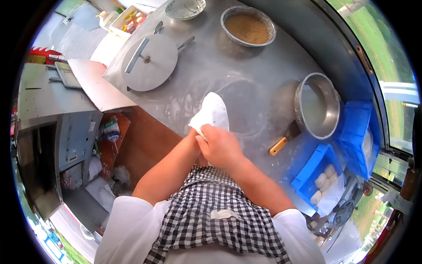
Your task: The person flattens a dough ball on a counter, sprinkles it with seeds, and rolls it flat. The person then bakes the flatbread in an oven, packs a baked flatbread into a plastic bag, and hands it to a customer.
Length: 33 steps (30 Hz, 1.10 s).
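A soft white sheet-like piece point(215, 110), smooth and pointed at its far end, covers my left hand over the metal worktop point(259, 83). Of that arm only the forearm point(169, 165) shows, ending at the wrist; its fingers are hidden. My right hand point(222, 147) crosses over the left wrist, its fingers closed on the near edge of the white piece. I cannot tell whether the piece is dough or cloth. Pale floury smears mark the worktop around it. To the right lies a scraper point(285, 138) with a wooden handle and a dark blade.
A round metal lid point(151, 64) with a bar handle sits at left. Farther back stand a bowl of brown crumbly stuff point(247, 28) and a patterned bowl point(185, 9). At right are a metal basin point(318, 105) and a blue crate point(303, 176) holding white dough balls point(325, 178).
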### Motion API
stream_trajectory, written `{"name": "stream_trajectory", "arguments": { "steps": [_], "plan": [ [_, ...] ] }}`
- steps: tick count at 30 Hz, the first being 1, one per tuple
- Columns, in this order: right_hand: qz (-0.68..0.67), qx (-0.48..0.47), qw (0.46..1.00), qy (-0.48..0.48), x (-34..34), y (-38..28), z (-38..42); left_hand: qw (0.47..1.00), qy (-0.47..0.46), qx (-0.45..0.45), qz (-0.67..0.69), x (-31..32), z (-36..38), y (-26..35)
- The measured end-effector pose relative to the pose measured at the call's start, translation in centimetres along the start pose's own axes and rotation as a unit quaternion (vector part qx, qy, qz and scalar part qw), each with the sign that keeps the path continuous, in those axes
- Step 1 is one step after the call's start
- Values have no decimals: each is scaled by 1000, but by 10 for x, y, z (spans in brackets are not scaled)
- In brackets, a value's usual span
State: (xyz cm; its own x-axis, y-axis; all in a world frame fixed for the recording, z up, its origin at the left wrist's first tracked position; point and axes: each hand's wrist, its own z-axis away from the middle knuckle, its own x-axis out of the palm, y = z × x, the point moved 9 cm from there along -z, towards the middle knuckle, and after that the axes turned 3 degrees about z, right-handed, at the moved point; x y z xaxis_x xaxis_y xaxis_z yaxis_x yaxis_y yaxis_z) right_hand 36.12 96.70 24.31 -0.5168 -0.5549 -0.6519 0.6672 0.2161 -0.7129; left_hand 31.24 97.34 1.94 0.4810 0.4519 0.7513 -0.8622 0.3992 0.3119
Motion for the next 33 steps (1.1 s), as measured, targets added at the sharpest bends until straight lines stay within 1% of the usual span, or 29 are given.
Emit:
{"name": "stream_trajectory", "arguments": {
  "steps": [2,3,4,5,6,7,8,10,13,14,15,17,18,19,21,22,23,24,26,29,30,31,33],
  "plan": [
    [-21,-31,999,-16,8,-6,9,997,-59,25,-41,-32,-9,-4],
    [-30,-46,998,-25,12,-10,13,995,-79,31,-43,-41,-1,-2],
    [-42,-60,997,-35,17,-14,18,994,-97,28,-32,-32,15,6],
    [-51,-74,995,-45,21,-20,23,993,-84,-17,75,-31,39,8],
    [-58,-90,993,-53,23,-27,26,936,-101,175,-289,-10,60,42],
    [-74,-95,990,-76,26,-35,29,716,-97,337,-603,19,85,59],
    [-87,-102,986,-99,28,-44,33,372,-68,440,-815,46,109,54],
    [-127,-105,976,-139,38,-59,41,479,-69,513,-709,58,144,86],
    [-136,-120,968,-173,58,-82,46,515,-41,557,-650,80,203,129],
    [-138,-115,966,-189,66,-90,46,458,-35,542,-704,84,221,141],
    [-121,-131,968,-179,71,-99,44,396,-19,521,-756,80,234,153],
    [-83,-174,970,-152,90,-115,39,300,33,528,-794,97,275,190],
    [-102,-160,967,-172,100,-124,36,296,45,443,-845,94,282,205],
    [-77,-147,973,-163,109,-131,33,297,57,353,-885,78,289,218],
    [-89,-104,970,-201,146,-138,28,213,145,386,-886,38,321,244],
    [-101,-81,968,-214,164,-142,24,239,172,386,-874,22,346,262],
    [-114,-53,967,-223,180,-146,20,241,188,397,-865,10,372,280],
    [-127,-45,963,-233,197,-157,17,244,200,407,-857,-1,400,296],
    [-150,-23,955,-255,230,-178,9,187,231,346,-890,-27,436,326],
    [-147,-62,945,-285,274,-224,-1,61,306,135,-940,-74,486,372],
    [-146,-72,942,-294,286,-238,-5,28,314,107,-943,-82,507,385],
    [-145,-82,939,-301,295,-251,-9,19,329,82,-941,-93,527,399],
    [-118,-94,937,-316,313,-278,-20,60,378,108,-917,-127,556,431]
  ]
}}
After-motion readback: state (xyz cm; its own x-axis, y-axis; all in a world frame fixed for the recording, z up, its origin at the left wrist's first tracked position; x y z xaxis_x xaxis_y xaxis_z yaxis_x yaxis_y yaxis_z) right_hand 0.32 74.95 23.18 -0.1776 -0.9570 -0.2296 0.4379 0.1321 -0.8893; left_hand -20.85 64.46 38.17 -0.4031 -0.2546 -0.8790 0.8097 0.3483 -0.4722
